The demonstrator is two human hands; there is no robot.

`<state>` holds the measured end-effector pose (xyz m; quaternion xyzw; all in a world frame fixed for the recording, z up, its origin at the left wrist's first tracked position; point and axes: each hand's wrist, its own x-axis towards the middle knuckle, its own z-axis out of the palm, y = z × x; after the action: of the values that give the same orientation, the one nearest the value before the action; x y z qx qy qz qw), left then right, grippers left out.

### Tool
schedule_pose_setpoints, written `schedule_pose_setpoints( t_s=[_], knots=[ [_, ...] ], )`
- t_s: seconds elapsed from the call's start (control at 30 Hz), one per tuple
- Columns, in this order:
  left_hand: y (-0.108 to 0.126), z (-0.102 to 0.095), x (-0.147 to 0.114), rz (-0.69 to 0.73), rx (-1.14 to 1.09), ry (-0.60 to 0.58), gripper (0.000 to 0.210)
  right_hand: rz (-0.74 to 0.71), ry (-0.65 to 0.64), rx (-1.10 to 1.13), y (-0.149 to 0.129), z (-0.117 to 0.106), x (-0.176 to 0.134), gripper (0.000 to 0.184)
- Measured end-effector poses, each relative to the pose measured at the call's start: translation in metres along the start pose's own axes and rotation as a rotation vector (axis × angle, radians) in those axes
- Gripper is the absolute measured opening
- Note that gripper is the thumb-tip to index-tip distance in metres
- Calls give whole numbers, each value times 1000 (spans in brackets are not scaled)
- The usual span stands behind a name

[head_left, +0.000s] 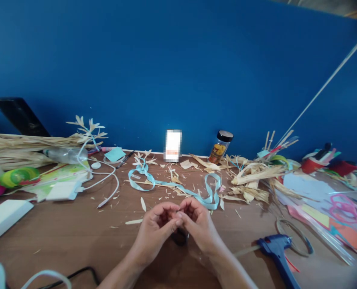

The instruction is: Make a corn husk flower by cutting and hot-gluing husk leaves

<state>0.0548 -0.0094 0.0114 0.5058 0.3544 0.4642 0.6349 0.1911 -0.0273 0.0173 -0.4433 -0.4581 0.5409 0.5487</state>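
Nearest, a left hand (158, 225) and a right hand (200, 220) meet low in the centre, fingers (193, 204) curled with tips close together; whether they grip anything cannot be told. Just below them shows a partly hidden dark looped object (180, 239). Beyond, pale-blue ribbon (207, 204) curls across the brown table (76, 241) among dried husk scraps (143, 204).

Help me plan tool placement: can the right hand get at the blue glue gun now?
Probably yes: nothing seems to block the brown tabletop between the blue glue gun and the right hand, though it would first have to part from the left hand.
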Motion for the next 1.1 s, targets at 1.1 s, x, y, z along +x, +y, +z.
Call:
schedule_pose_setpoints(
  t_s=[1.1],
  knots=[
    [7,1,-5,-146,-240,-244,18,168,-300,169,-4,-8,-4,36]
  ],
)
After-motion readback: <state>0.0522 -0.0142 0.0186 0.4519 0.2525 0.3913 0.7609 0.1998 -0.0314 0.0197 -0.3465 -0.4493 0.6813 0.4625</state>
